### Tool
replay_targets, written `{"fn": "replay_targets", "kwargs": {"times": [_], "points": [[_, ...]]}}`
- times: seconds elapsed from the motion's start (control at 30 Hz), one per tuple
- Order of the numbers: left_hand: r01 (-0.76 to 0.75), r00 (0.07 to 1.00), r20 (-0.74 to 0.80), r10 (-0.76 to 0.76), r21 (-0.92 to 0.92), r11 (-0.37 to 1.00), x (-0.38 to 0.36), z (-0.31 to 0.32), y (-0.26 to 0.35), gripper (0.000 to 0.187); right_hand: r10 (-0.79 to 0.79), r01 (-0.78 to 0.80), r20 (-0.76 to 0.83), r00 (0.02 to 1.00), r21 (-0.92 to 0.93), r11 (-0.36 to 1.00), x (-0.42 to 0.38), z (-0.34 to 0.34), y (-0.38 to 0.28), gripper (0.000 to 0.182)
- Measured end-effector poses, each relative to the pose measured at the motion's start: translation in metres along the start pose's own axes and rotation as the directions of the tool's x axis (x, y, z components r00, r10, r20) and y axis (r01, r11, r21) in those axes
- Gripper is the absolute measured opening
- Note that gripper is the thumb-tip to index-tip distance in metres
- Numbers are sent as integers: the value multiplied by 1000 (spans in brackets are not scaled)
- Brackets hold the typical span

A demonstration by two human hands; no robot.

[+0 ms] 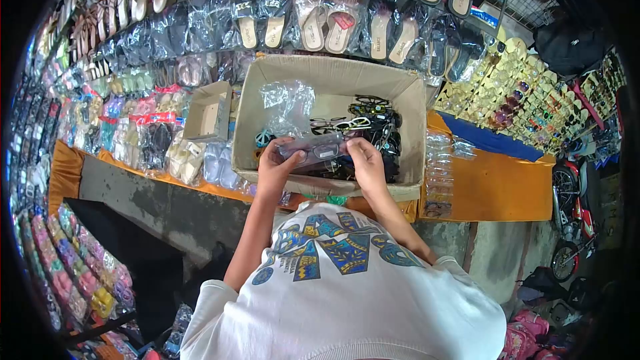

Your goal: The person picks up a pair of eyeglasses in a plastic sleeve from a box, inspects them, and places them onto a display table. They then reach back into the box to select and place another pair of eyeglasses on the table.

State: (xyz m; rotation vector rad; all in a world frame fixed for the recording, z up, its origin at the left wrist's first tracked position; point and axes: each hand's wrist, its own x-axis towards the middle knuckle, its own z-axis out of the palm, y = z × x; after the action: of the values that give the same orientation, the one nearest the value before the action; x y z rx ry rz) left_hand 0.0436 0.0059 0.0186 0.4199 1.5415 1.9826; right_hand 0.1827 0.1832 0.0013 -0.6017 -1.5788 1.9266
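A pair of glasses in a clear plastic sleeve (313,151) is stretched between my two hands, above the front part of a large open cardboard box (333,67). My left hand (279,159) is closed on the sleeve's left end. At the right end, my right hand (363,162) pinches the sleeve between thumb and fingers. Inside the box lie many eyeglasses (383,127), heaped toward the right, and crumpled clear plastic bags (287,103) toward the left. The sleeve and my hands hide part of the heap.
A small open cardboard box (208,115) stands left of the large one. Rows of bagged sandals (327,27) rise behind. Sunglasses (517,93) fill a yellow display at the right. Packaged glasses lie along an orange-covered table (500,187). A motorcycle (570,227) stands at the far right.
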Motion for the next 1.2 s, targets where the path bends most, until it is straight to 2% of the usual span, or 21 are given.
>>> {"fn": "replay_targets", "kwargs": {"times": [0.03, 0.07, 0.17, 0.23, 0.3, 0.33, 0.4, 0.5, 0.63, 0.73, 0.77, 0.83, 0.9, 0.97, 1.07, 1.17, 1.2], "points": [[2, 1000, 2, -2, 1, 1000, -3, 0, 0, 43, -21, 25, 48, 999, -86, 996, -2, -1, 0, 13], [15, 1000, -10, -15, 7, 1000, -5, -1, 1, 42, 22, -12, 66, 998, -148, 989, -6, -2, -2, 13], [38, 999, -1, -38, -6, 999, -11, -1, 9, 40, 7, 1, 79, 997, -103, 995, -18, 4, -2, 12], [56, 998, 21, -56, -24, 998, -16, -3, 13, 38, 56, -47, 66, 996, -130, 990, -22, -2, 3, 10], [123, 992, 34, -119, -210, 970, -21, -6, 18, 34, 38, -35, 100, 994, -27, 999, -25, -3, 4, 15], [123, 992, 39, -117, -208, 970, -25, -6, 20, 34, 34, -31, 96, 995, -27, 999, -29, -5, 0, 15], [96, 991, 113, -76, -180, 979, -36, -6, 23, 32, -50, 71, 143, 989, -150, 986, -38, -6, -10, 17], [85, 991, 115, -65, -181, 980, -52, -7, 20, 32, -81, 112, 159, 984, -197, 974, -51, -5, -17, 17], [29, 995, 102, -9, -189, 982, -78, -12, 13, 32, 81, -61, 189, 979, -111, 992, -72, -12, -20, 19], [76, 994, 76, -76, 3, 997, -104, -17, 9, 39, 69, -58, 187, 980, -63, 996, -92, -18, -27, 19], [77, 995, 67, -76, -6, 997, -113, -16, 5, 39, 41, -34, 173, 984, -41, 999, -99, -19, -28, 18], [26, 997, 70, -16, -146, 989, -134, -18, -6, 38, 58, -46, 199, 978, -63, 997, -116, -25, -31, 20], [31, 999, 45, -23, -168, 985, -153, -22, -15, 38, 180, -184, 162, 970, 11, 983, -136, -27, -31, 24], [0, 998, 58, 8, -139, 990, -173, -18, -21, 38, 212, -210, 218, 953, -32, 977, -151, -31, -23, 26], [40, 999, 11, -38, -175, 984, -200, -9, -23, 38, 239, -215, 246, 939, -118, 969, -177, -44, -14, 26], [70, 997, 39, -64, -197, 978, -221, 4, -28, 39, 229, -220, 238, 944, -65, 973, -201, -50, -31, 26], [95, 995, 35, -90, -198, 976, -224, 10, -31, 39, 245, -235, 192, 950, -76, 969, -207, -53, -36, 26]]}}
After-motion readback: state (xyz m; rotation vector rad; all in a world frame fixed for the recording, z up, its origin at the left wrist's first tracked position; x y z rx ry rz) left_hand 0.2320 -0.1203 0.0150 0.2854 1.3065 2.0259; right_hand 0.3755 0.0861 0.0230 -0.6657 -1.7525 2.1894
